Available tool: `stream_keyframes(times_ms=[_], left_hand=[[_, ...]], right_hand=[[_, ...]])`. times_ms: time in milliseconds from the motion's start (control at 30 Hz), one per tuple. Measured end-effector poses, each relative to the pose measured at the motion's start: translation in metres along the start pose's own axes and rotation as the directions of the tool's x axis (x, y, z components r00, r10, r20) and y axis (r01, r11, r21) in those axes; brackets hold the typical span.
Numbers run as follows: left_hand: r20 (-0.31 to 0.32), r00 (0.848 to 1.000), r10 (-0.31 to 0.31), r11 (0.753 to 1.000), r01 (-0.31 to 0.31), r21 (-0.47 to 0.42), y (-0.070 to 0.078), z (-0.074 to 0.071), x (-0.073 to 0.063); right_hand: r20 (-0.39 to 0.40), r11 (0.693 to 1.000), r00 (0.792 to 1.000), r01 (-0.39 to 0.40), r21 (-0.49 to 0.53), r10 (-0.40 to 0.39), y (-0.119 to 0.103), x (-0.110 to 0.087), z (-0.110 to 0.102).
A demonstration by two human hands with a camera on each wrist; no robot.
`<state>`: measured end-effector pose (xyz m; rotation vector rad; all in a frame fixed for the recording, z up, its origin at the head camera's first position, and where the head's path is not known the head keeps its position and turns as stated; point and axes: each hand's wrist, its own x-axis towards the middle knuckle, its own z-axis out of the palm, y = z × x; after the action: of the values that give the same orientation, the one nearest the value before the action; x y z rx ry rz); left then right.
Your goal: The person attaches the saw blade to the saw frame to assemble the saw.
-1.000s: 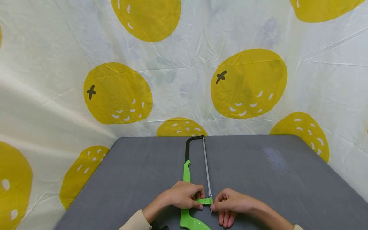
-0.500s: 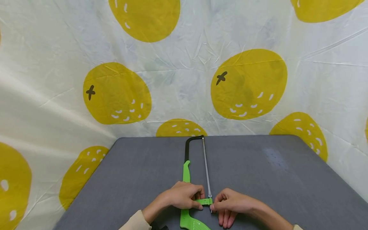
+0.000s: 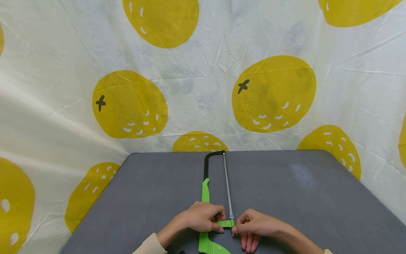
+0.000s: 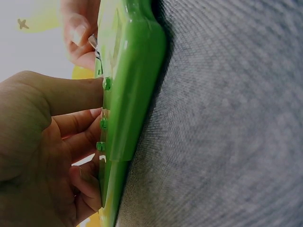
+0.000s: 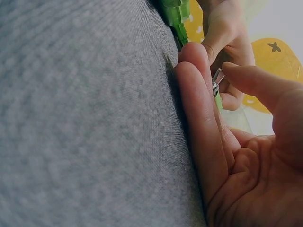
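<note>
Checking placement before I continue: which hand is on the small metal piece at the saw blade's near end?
The right hand: its thumb touches that metal piece, whereas the left hand holds the green frame.

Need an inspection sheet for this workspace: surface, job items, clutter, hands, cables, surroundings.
Surface: grey fabric-textured table, pale patch toward the right.
Job items: green-and-black hacksaw with thin silver metal blade, lying on the table.
Clutter: unidentifiable black object, cut off at bottom edge of head view.
Hands: left hand grips the green crosspiece; right hand pinches a silver metal fitting near the blade's closer end.
Cables: nothing seen.
Surroundings: white cloth backdrop with yellow fruit shapes.
</note>
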<state>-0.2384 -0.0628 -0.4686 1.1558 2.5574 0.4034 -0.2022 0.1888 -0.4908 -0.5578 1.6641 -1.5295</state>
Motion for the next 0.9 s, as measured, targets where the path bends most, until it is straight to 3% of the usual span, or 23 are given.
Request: stream_keyframes(times_ms=[900], left_hand=[[-0.015,1.0,0.005,1.0,-0.005,0.023,-0.0019,0.0005,0.0018]], right_hand=[[-0.008,1.0,1.0,-0.003,-0.024,0.002,0.0006,0.0008,-0.0037]])
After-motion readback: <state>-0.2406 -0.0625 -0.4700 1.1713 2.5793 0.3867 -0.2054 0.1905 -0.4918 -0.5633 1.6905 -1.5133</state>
